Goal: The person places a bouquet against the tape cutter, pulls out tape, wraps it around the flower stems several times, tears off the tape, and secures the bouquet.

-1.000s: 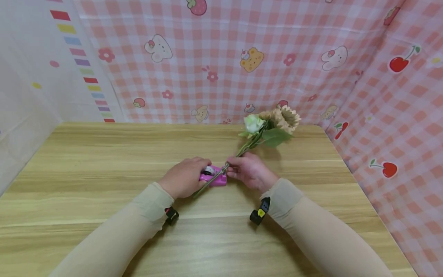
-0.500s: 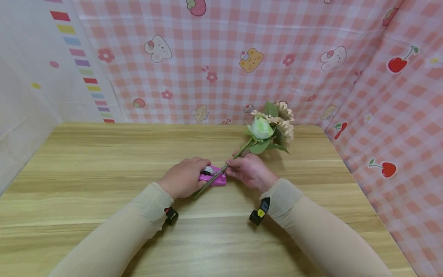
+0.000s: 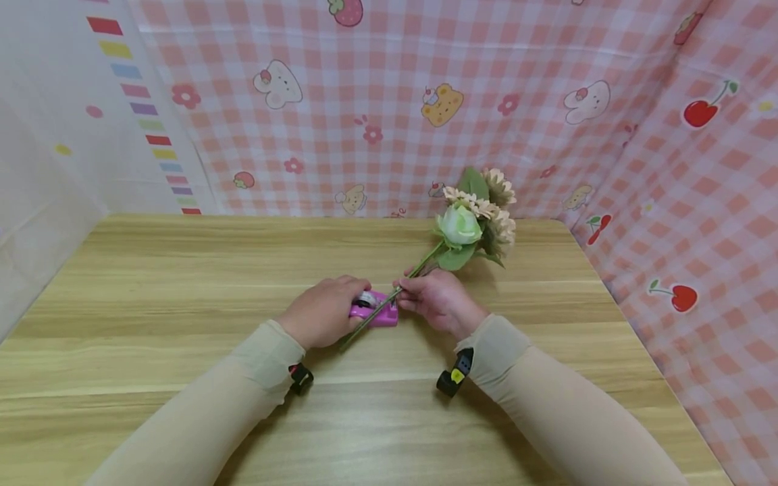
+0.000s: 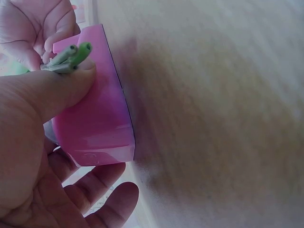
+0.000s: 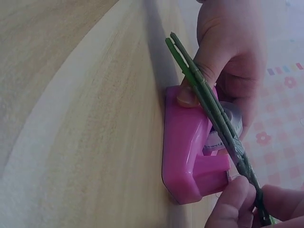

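Note:
My left hand (image 3: 322, 312) grips a pink tape dispenser (image 3: 384, 318) on the table, its thumb along the near side. A clear tape roll (image 5: 232, 121) sits in the dispenser. My right hand (image 3: 446, 300) pinches a bunch of green flower stems (image 5: 216, 111) between thumb and fingers, right by the dispenser's toothed cutter (image 5: 227, 176). Shiny clear tape (image 5: 239, 146) shows on the stems. They slant across the dispenser, cut ends past the left thumb. Above the right hand are a pale green-white rose (image 3: 458, 225), beige daisy-like flowers (image 3: 503, 226) and leaves.
The wood-grain table (image 3: 182, 283) carries both forearms. Behind it hangs a pink checked cloth (image 3: 340, 121) with cartoon prints, and another checked cloth (image 3: 687, 223) borders the right edge. A small black device (image 3: 451, 383) is strapped at the right wrist.
The bunch has turned in my right fingers, bringing the rose round to the front and a leaf up behind. The flower heads rose slightly. My left hand and the dispenser stayed put.

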### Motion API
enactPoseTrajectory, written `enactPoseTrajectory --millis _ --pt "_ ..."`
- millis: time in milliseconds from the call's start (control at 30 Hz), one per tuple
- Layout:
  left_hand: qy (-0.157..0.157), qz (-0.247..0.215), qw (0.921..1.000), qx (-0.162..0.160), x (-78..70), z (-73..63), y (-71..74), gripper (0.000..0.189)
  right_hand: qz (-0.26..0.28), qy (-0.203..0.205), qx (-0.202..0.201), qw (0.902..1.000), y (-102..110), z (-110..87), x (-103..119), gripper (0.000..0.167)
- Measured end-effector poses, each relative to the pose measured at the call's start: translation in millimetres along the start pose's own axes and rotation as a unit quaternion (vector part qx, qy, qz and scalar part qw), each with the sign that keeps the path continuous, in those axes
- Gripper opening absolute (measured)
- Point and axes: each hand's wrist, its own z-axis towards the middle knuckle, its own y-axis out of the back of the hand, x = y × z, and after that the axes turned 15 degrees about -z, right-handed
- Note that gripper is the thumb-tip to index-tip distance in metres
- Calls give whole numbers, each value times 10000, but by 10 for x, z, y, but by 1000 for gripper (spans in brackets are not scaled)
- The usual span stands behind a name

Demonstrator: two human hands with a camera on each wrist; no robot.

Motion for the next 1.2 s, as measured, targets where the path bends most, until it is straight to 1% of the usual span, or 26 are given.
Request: enactPoseTrajectory --millis 200,333,533,800,1000,1200 --pt "-19 -7 10000 -18 -3 -4 4 61 41 -13 141 9999 -12 2 11 12" --pt "-30 -40 10000 -33 -1 -4 1 60 57 24 136 9999 -30 17 -7 14" --pt "-37 -26 10000 -35 4 -3 0 59 28 93 -39 9999 -66 30 -31 20" --pt "23 -14 10000 -5 -5 -9 2 62 -28 229 -204 9995 -89 10 -27 23" --pt "2 -20 10000 -6 -13 -7 4 62 -46 340 -370 9987 -112 8 -26 29" --pt "-40 27 10000 -12 -10 -7 5 62 -132 389 -473 9980 -125 -19 -5 27"
